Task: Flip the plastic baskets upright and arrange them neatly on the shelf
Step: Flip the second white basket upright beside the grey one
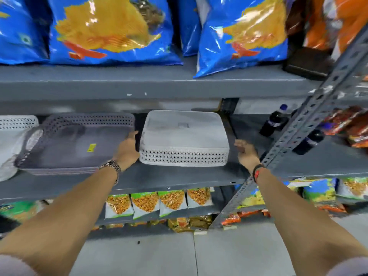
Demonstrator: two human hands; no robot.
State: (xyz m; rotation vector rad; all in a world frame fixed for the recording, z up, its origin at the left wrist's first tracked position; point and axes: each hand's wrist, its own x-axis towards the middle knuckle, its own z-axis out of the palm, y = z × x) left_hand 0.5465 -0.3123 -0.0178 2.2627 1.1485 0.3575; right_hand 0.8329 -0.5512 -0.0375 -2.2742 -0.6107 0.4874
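Note:
A white perforated plastic basket lies upside down on the grey shelf, its flat bottom facing up. My left hand is at its left side, fingers hidden between it and a stack of grey baskets that sits upright and tilted. My right hand hovers just right of the white basket, fingers apart, a small gap from its side. More white baskets sit at the far left, partly cut off.
Dark bottles stand at the right of the same shelf behind a slotted metal upright. Large blue snack bags fill the shelf above. Small snack packets line the shelf below.

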